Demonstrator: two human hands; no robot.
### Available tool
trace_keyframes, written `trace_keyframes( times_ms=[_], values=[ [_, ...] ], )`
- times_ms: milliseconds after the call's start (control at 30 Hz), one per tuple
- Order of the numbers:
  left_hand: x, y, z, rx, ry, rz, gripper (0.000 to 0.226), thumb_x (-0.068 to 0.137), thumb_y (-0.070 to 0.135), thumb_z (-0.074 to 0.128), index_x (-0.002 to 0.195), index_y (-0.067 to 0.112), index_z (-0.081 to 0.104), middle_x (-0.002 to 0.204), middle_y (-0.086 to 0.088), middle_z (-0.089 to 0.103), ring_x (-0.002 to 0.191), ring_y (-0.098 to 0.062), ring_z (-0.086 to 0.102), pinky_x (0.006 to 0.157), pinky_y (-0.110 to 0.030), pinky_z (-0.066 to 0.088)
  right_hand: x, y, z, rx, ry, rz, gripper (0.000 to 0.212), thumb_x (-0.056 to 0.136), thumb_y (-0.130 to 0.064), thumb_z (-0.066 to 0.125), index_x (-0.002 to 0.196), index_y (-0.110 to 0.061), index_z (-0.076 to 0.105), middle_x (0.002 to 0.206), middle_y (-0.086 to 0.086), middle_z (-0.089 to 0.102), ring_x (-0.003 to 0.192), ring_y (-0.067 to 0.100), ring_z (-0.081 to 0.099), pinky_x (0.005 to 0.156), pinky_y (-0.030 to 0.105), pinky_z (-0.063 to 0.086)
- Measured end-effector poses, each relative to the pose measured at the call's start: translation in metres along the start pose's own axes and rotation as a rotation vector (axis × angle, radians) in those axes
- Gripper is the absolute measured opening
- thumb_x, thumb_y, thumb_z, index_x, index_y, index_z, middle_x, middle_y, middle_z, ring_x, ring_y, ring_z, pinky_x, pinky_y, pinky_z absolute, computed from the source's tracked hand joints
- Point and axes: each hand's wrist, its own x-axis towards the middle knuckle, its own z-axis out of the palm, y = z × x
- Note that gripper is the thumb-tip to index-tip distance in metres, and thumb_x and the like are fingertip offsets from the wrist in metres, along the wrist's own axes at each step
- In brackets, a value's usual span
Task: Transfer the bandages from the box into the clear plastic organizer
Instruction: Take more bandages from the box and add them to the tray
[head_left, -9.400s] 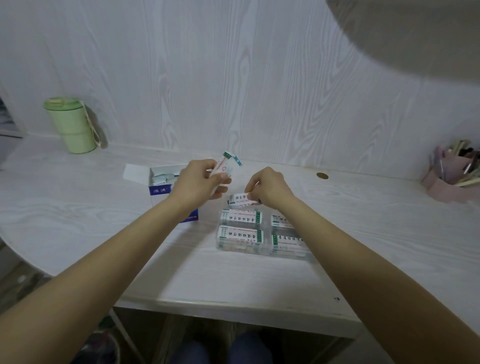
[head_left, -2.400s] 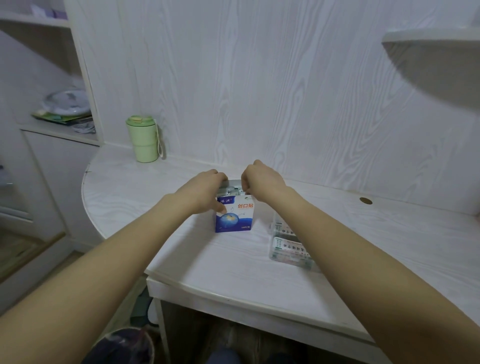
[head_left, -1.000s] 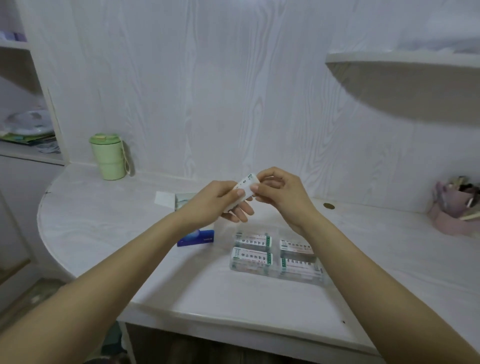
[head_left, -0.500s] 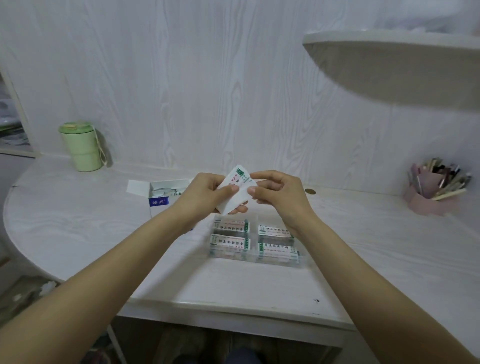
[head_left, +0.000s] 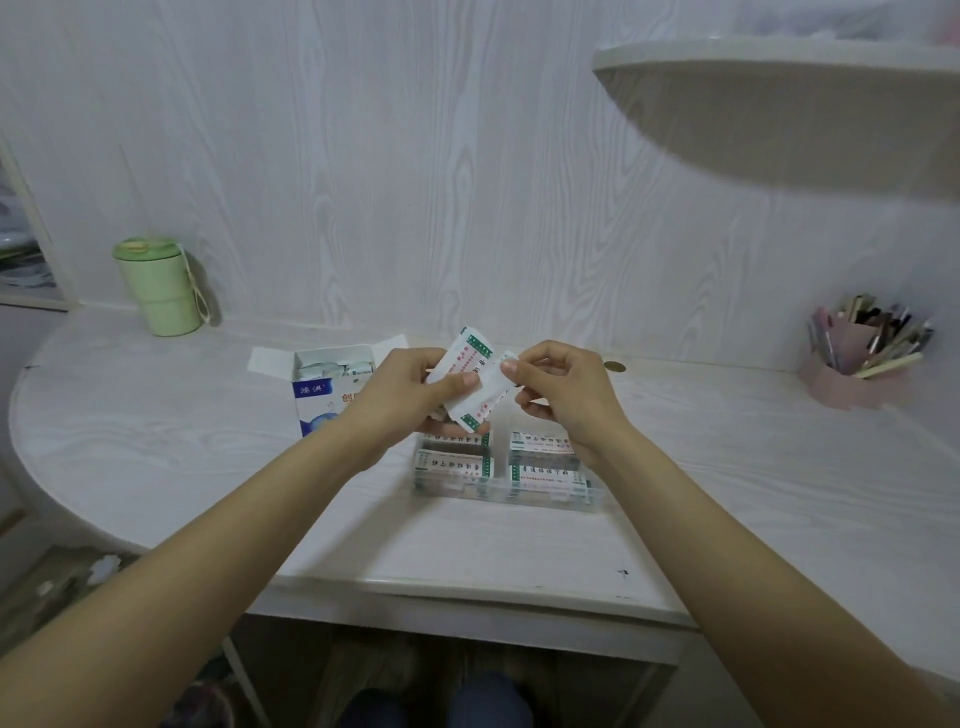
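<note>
Above the desk, my left hand (head_left: 410, 387) grips a small stack of white wrapped bandages (head_left: 467, 358). My right hand (head_left: 563, 387) pinches the front bandage (head_left: 480, 402) of that stack by its upper corner. Just below my hands lies the clear plastic organizer (head_left: 506, 488), and wrapped bandages (head_left: 453, 465) with green ends fill several of its compartments. The blue and white bandage box (head_left: 317, 389) stands open left of the organizer, with more bandages showing inside it. My left hand hides the box's right side.
A green lidded cup (head_left: 158, 286) stands at the back left of the white desk (head_left: 156, 441). A pink pen holder (head_left: 857, 371) full of pens sits at the back right. A rounded shelf (head_left: 779, 104) juts out overhead on the right.
My hands have stayed together over the organizer. My right hand has drawn the front bandage lower, away from the stack in my left hand. The view has shifted slightly.
</note>
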Motion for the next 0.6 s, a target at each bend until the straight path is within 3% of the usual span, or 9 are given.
trace_keyframes(
  times_ms=[100,233,367,500,600],
  values=[
    [0.001,-0.002,0.002,0.149,0.032,0.039,0.014,0.086,0.012,0.066,0.099,0.019,0.065,0.092,-0.003,0.069,0.074,-0.015,0.069,0.059,-0.022,0.057,-0.004,0.004,-0.004,0.052,-0.027,0.023,0.003,0.082,-0.003,0.070,0.083,-0.003,0.067,0.070,0.009,0.065,0.055,0.009,0.061,0.064,0.022,0.055],
    [-0.001,-0.003,0.007,0.168,0.048,0.071,0.018,0.084,0.012,0.068,0.101,0.018,0.066,0.090,-0.002,0.068,0.067,-0.008,0.066,0.059,-0.020,0.057,-0.009,0.007,-0.015,0.045,0.007,0.049,0.011,0.081,-0.002,0.071,0.092,-0.001,0.070,0.068,0.008,0.068,0.058,0.009,0.066,0.059,0.017,0.054],
    [-0.003,-0.003,0.014,0.188,0.055,0.104,0.017,0.082,0.012,0.071,0.091,0.025,0.066,0.091,-0.004,0.070,0.071,-0.014,0.067,0.061,-0.022,0.058,-0.015,0.008,-0.025,0.083,0.075,0.095,0.016,0.080,0.001,0.071,0.096,0.003,0.068,0.069,0.011,0.068,0.055,0.011,0.067,0.054,0.018,0.054],
    [-0.003,-0.005,0.015,0.225,0.112,0.119,0.017,0.081,0.013,0.071,0.097,0.019,0.068,0.092,-0.004,0.070,0.078,-0.023,0.070,0.067,-0.032,0.060,-0.017,0.011,-0.037,0.201,0.078,0.094,0.001,0.085,0.001,0.065,0.084,0.001,0.065,0.071,0.012,0.066,0.059,0.011,0.068,0.061,0.017,0.055],
    [-0.003,-0.007,0.016,0.217,0.150,0.121,0.022,0.082,0.013,0.071,0.103,0.019,0.066,0.086,0.006,0.068,0.070,-0.012,0.070,0.062,-0.024,0.059,-0.018,0.015,-0.051,0.334,0.098,0.139,0.015,0.087,-0.013,0.066,0.075,-0.003,0.064,0.067,0.004,0.065,0.062,0.010,0.065,0.066,0.016,0.055]
  ],
)
